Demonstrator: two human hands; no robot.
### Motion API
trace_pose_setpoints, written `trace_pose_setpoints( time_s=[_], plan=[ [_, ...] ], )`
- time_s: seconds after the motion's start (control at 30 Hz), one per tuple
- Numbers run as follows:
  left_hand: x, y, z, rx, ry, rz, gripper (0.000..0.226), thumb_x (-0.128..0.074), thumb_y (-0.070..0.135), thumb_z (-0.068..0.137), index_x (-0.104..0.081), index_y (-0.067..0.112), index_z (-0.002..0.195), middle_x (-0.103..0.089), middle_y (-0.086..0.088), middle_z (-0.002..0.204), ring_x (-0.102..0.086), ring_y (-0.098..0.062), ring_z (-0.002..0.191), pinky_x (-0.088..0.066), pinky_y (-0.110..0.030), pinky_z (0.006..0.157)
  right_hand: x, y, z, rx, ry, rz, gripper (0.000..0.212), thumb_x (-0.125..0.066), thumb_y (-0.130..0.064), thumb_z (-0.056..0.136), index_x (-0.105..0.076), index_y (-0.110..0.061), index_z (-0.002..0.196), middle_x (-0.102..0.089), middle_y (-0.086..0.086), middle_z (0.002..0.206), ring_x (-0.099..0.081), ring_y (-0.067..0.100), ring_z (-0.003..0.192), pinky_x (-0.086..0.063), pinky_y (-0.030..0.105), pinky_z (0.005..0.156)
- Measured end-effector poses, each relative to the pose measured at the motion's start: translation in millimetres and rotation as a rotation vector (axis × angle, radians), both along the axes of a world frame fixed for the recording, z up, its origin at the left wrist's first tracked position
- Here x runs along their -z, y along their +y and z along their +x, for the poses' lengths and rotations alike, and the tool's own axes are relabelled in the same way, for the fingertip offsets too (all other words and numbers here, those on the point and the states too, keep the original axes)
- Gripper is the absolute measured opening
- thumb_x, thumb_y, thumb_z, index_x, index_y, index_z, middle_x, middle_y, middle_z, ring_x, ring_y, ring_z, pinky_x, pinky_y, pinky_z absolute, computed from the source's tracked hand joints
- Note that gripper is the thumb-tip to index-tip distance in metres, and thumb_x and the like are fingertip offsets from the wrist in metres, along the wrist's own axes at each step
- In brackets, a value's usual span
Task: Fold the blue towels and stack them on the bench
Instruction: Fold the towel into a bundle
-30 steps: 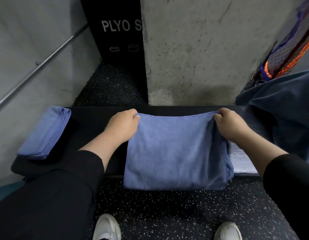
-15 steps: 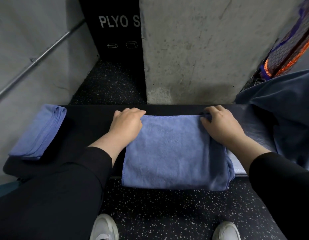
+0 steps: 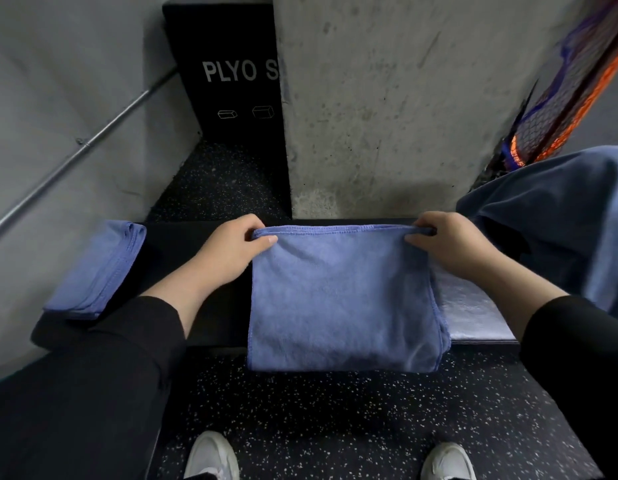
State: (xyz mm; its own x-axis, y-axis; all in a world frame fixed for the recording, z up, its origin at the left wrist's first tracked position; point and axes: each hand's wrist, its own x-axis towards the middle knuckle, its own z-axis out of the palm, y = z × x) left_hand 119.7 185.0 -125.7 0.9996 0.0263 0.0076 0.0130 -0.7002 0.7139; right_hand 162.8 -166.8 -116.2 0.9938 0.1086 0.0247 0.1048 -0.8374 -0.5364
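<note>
Between the left hand [image 3: 231,251] and right hand [image 3: 449,244], both pinching corners, a half-folded blue towel [image 3: 342,299] is awaiting another fold.

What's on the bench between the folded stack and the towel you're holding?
In the head view, only the left hand and forearm cross it; the black bench between folded stack and held towel is otherwise bare.

1. Bench [image 3: 210,306]: bare strip between the folded stack [image 3: 96,268] at its left end and the held towel [image 3: 338,299].
2. Right end blocked by loose towels [image 3: 549,230].
3. Concrete pillar [image 3: 387,98] closes behind.
</note>
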Motion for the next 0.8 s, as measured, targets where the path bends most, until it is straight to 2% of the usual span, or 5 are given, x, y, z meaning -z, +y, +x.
trace_pose_setpoints(
  time_s=[0.23, 0.4, 0.47, 0.7, 0.8],
  plan=[
    [-50.9, 13.0, -57.3, -0.003, -0.090, -0.361, 0.023, -0.069, 0.022, 0.095, -0.059, 0.016, 0.075, -0.058, 0.008, 0.068, -0.050, -0.002, 0.067, -0.040, -0.022, 0.065, -55.6, -8.3, -52.2, 0.012, -0.138, 0.209, 0.005, -0.068, -0.019, 0.094, -0.070, -0.016, 0.090, -0.066, -0.008, 0.072, -0.059, 0.010, 0.064, -0.040, 0.007, 0.054],
    [-96.8, 13.6, -95.1, -0.053, -0.286, -0.447, 0.019, -0.067, 0.032, 0.090, -0.061, 0.034, 0.072, -0.060, 0.013, 0.070, -0.051, -0.005, 0.071, -0.040, -0.028, 0.069, -104.0, -7.8, -95.3, 0.018, -0.223, 0.459, 0.018, -0.074, -0.024, 0.090, -0.064, -0.012, 0.082, -0.071, 0.003, 0.076, -0.058, 0.007, 0.068, -0.049, 0.028, 0.068],
    [-119.3, 10.6, -109.5, -0.078, -0.372, -0.494, 0.017, -0.064, 0.034, 0.091, -0.059, 0.038, 0.075, -0.062, 0.009, 0.076, -0.053, -0.011, 0.077, -0.043, -0.031, 0.071, -126.2, -5.1, -113.4, -0.015, -0.224, 0.628, 0.017, -0.072, -0.020, 0.092, -0.059, -0.018, 0.081, -0.066, -0.001, 0.074, -0.057, 0.001, 0.065, -0.051, 0.023, 0.064],
    [-173.1, 3.1, -134.8, -0.123, -0.494, -0.568, 0.017, -0.060, 0.024, 0.101, -0.053, 0.026, 0.085, -0.064, -0.011, 0.087, -0.057, -0.020, 0.081, -0.046, -0.040, 0.074, -185.8, 2.6, -151.6, -0.101, -0.307, 0.659, 0.018, -0.068, -0.020, 0.095, -0.053, -0.016, 0.086, -0.052, -0.006, 0.070, -0.045, 0.002, 0.062, -0.041, 0.016, 0.059],
    [-179.7, 0.5, -138.3, -0.143, -0.467, -0.549, 0.019, -0.060, 0.022, 0.102, -0.053, 0.022, 0.084, -0.065, -0.013, 0.086, -0.057, -0.020, 0.079, -0.046, -0.041, 0.073, -193.4, 3.6, -158.6, -0.086, -0.255, 0.758, 0.024, -0.068, -0.019, 0.095, -0.050, -0.021, 0.079, -0.053, -0.003, 0.071, -0.050, 0.006, 0.066, -0.049, 0.020, 0.060]
  ],
)
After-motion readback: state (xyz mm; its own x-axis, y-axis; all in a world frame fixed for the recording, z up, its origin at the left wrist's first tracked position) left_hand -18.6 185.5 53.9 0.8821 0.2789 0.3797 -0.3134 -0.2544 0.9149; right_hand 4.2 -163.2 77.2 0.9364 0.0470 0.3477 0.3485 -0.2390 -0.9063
